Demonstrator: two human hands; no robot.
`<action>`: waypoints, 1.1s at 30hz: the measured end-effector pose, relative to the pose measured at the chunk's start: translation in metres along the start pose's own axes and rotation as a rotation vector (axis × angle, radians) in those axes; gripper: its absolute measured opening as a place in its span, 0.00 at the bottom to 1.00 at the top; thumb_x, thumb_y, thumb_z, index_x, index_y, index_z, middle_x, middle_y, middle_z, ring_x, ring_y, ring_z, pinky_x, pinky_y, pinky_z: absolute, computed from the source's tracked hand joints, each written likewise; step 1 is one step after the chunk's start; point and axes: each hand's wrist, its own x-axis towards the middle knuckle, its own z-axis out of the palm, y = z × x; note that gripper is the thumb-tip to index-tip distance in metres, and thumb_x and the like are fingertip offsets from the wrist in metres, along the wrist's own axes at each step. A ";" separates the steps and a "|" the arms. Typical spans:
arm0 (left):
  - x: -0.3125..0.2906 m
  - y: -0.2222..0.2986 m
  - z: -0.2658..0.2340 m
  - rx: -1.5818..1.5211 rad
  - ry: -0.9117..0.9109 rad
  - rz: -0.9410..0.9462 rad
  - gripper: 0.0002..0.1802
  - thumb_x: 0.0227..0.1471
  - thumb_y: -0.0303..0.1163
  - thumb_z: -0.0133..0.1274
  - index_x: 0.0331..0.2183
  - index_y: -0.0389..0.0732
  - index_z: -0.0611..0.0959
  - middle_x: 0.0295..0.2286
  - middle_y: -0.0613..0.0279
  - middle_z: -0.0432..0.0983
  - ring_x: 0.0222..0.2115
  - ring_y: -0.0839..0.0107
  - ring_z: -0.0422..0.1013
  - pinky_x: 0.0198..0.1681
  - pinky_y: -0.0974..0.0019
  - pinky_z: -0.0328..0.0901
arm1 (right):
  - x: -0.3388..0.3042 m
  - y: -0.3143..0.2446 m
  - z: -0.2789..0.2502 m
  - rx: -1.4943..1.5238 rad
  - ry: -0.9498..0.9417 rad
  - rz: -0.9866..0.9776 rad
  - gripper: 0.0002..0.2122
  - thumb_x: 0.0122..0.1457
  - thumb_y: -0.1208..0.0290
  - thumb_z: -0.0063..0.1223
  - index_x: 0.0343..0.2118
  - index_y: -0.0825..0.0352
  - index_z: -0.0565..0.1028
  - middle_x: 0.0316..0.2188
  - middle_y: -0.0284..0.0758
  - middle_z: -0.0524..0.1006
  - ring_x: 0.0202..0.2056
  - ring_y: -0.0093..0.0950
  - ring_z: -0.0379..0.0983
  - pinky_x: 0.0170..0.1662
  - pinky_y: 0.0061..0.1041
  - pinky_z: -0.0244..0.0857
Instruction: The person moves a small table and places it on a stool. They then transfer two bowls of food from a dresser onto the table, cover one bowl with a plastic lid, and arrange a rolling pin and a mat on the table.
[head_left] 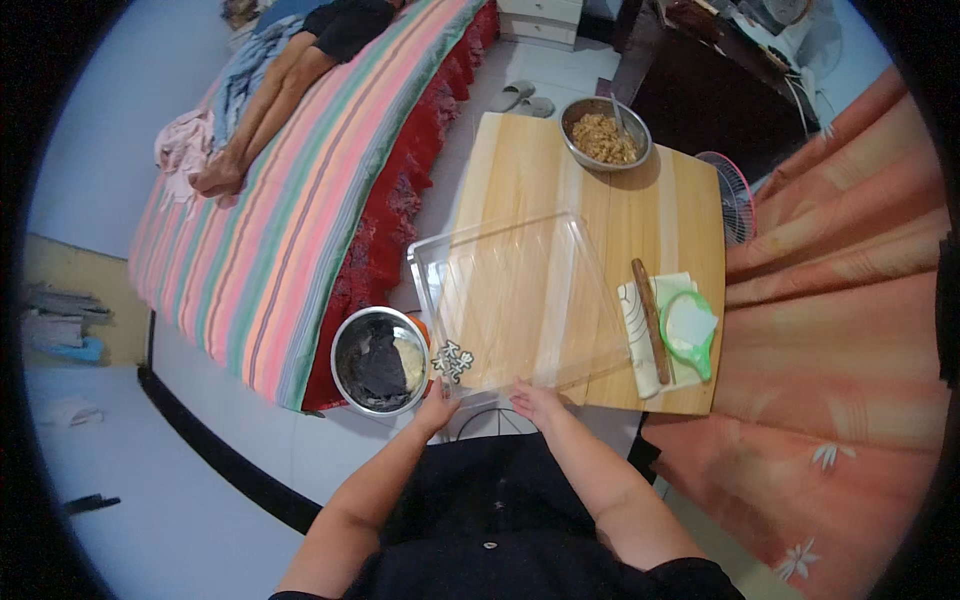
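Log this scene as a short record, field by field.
Left hand: gripping the clear tray near its near left corner
Right hand: on the tray's near edge
Table: wooden
Table's far side: metal bowl of chunky brown mixture
Table's right: rolling pin and green container on pale cloth
Left of tray: steel bowl with dark mass and paler lump

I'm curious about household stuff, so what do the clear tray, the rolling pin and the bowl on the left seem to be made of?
Clear tray: probably smooth, glossy plastic; the table shows through it.
Rolling pin: likely wood, judging by its brown colour.
Bowl on the left: apparently polished metal, perhaps steel; its silvery rim shines.
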 end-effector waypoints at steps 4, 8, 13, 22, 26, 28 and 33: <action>0.002 -0.004 0.007 -0.121 0.013 -0.083 0.35 0.41 0.34 0.51 0.51 0.33 0.59 0.39 0.48 0.69 0.40 0.58 0.67 0.43 0.64 0.61 | 0.005 -0.019 -0.010 0.183 0.014 0.074 0.17 0.51 0.63 0.51 0.40 0.67 0.65 0.36 0.38 0.68 0.40 0.33 0.64 0.40 0.30 0.65; -0.036 0.039 0.017 0.022 0.174 -0.006 0.29 0.41 0.33 0.51 0.47 0.34 0.64 0.38 0.50 0.70 0.38 0.61 0.68 0.41 0.64 0.62 | -0.011 -0.039 -0.027 0.087 -0.046 0.095 0.21 0.50 0.62 0.51 0.44 0.68 0.63 0.40 0.39 0.67 0.42 0.33 0.64 0.42 0.30 0.64; -0.105 0.063 0.028 0.316 0.199 -0.104 0.26 0.41 0.41 0.50 0.42 0.37 0.71 0.36 0.48 0.71 0.38 0.56 0.68 0.41 0.61 0.62 | -0.021 -0.051 -0.081 -0.344 -0.116 -0.007 0.19 0.48 0.61 0.52 0.42 0.66 0.67 0.38 0.37 0.70 0.41 0.32 0.66 0.40 0.32 0.64; -0.169 0.045 0.083 0.605 0.102 -0.438 0.20 0.43 0.48 0.47 0.29 0.41 0.78 0.33 0.53 0.73 0.36 0.56 0.70 0.36 0.57 0.65 | -0.118 -0.034 -0.213 -1.823 0.002 -0.451 0.22 0.42 0.52 0.53 0.34 0.66 0.74 0.33 0.46 0.74 0.36 0.40 0.70 0.38 0.32 0.63; -0.153 0.015 0.070 -0.253 0.265 -0.410 0.10 0.45 0.37 0.50 0.27 0.41 0.77 0.24 0.64 0.73 0.25 0.72 0.70 0.30 0.69 0.64 | -0.084 -0.041 -0.216 -1.121 0.193 -0.283 0.13 0.47 0.62 0.53 0.27 0.69 0.73 0.26 0.39 0.74 0.30 0.32 0.70 0.34 0.28 0.64; -0.162 0.064 0.047 -0.882 0.059 -0.273 0.06 0.49 0.33 0.48 0.28 0.41 0.74 0.24 0.71 0.70 0.26 0.78 0.66 0.32 0.72 0.63 | -0.117 -0.083 -0.161 -0.451 -0.062 -0.242 0.08 0.52 0.70 0.49 0.29 0.70 0.72 0.25 0.31 0.71 0.27 0.24 0.66 0.33 0.22 0.62; -0.173 0.193 0.073 -0.921 -0.166 0.032 0.07 0.51 0.35 0.46 0.33 0.44 0.73 0.40 0.65 0.67 0.40 0.76 0.62 0.44 0.69 0.58 | -0.171 -0.066 -0.091 -0.351 -0.570 -0.264 0.02 0.51 0.72 0.50 0.27 0.62 0.71 0.27 0.24 0.68 0.32 0.15 0.61 0.39 0.16 0.55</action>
